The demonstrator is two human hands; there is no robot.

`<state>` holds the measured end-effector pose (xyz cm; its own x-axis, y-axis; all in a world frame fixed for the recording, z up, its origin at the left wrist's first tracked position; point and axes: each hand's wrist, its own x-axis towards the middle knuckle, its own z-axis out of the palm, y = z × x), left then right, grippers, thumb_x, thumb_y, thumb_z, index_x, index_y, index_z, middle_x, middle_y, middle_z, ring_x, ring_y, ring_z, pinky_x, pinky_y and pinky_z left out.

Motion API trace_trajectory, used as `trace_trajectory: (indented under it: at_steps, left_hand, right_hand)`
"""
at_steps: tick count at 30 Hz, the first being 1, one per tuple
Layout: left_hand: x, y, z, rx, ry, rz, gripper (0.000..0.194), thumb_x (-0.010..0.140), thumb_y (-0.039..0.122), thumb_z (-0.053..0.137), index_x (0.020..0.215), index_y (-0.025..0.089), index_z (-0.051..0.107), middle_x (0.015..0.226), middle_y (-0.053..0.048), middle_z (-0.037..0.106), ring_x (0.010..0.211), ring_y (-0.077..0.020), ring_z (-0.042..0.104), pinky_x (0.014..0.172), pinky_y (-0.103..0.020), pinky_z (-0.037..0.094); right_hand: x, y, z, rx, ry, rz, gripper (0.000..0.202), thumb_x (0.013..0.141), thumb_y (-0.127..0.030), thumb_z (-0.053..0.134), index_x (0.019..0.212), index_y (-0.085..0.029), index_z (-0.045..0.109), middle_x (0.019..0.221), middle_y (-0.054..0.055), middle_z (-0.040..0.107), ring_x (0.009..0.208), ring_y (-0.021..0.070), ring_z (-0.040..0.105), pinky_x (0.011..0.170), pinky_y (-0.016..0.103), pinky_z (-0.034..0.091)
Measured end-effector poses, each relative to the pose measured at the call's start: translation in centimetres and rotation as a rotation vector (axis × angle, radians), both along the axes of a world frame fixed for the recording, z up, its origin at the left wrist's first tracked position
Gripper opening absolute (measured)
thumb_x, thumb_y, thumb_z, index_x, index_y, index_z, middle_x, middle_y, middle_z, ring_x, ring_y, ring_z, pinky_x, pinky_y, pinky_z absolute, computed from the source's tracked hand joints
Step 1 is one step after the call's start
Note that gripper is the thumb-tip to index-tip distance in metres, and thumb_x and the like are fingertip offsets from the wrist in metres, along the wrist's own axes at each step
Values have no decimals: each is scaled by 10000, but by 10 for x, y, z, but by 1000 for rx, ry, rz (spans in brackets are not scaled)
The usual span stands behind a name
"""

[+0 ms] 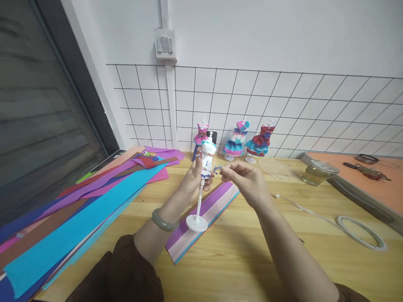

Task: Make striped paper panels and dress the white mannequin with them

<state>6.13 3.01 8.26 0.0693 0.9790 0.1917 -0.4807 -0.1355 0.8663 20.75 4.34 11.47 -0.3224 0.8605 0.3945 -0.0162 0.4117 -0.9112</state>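
My left hand (195, 178) is wrapped round the torso of a small white mannequin (208, 155), holding it slightly tilted above the table. Turquoise trim runs along its top edge, and bluish-purple marks show lower on the body. Its thin stem ends in a round white base (197, 223). Close by on the right, the thumb and forefinger of my right hand (241, 178) pinch a small bluish scrap (217, 169), too small to make out fully. Beneath the mannequin lies a layered strip of crepe-like paper (185, 237) in purple, pink and blue.
Long coloured paper strips (85, 209) pile up on the left. Dressed mannequins (234, 140) stand along the gridded wall, with a dark phone (214, 136) behind mine. To the right are a glass jar (317, 173), a white tape roll (362, 233) and an orange mat (371, 191) bearing scissors (367, 171).
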Motion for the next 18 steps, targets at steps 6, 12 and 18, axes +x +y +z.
trace_trajectory:
  at_steps: [6, 12, 18]
  left_hand:
    - [4, -4, -3, 23, 111, 50, 749, 698, 533, 593, 1323, 279, 270, 712, 10, 502, 454, -46, 417, 365, -157, 289]
    - [6, -1, -6, 87, 221, 127, 863, 706, 458, 629, 1380, 279, 120, 657, 41, 469, 436, -44, 386, 349, -156, 305]
    - [4, -1, -2, 59, 203, 177, 946, 662, 416, 685, 1385, 270, 92, 630, 64, 446, 417, -36, 373, 352, -157, 304]
  right_hand:
    - [1, -2, 5, 108, -34, 35, 224, 724, -393, 638, 682, -173, 627, 697, 16, 626, 668, 138, 574, 648, 283, 477]
    - [2, -3, 4, 204, -74, 55, 193, 761, -353, 608, 684, -178, 638, 762, 29, 615, 727, 146, 574, 667, 287, 480]
    - [0, -4, 3, 373, -149, -79, 153, 765, -328, 602, 748, -186, 654, 795, 44, 605, 702, 144, 550, 580, 266, 448]
